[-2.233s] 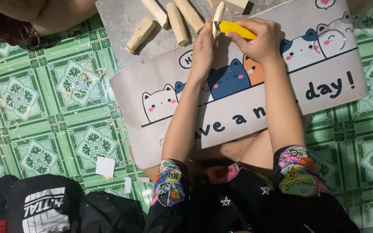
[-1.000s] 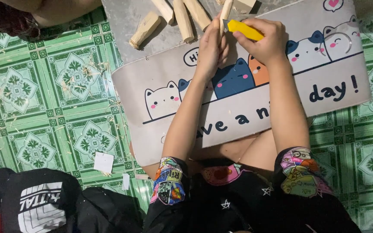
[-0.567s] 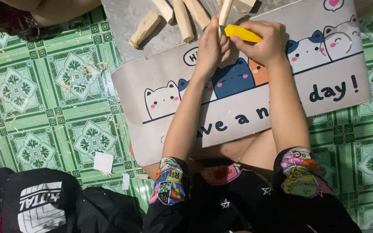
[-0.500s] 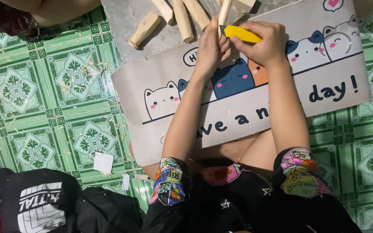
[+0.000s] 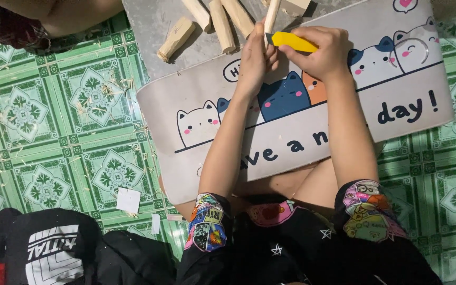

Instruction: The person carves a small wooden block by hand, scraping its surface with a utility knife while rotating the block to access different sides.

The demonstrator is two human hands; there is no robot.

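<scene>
We're looking straight down at our own two hands, both up at about 12 o'clock in the view. Our left hand has its grip clenched around a slim pale wooden stick that pokes up toward the top edge. Our right hand is grasping a yellow-handled utility knife, and its tip sits right against the stick, just beside the left fingers. So the whittling looks to be mid-way on this piece.

Under our forearms lies a grey rectangular mat with cartoon cats, spread on the green patterned tile floor.

How far along? At 11 o'clock from our hands a handful of short chunky wooden pegs lie on a grey slab, one of them a bit apart to the left. Some look roughly shaved, though we can't tell which count as finished. Thin pale wood shavings are scattered over the tiles at 9 o'clock, so a fair bit of carving is done. The stick in hand looks like it's being worked on now, and a blocky wooden piece at the top edge seems untouched.

Down at 7 o'clock there's a black cloth bundle with white print, plus a small white paper scrap on the floor.
</scene>
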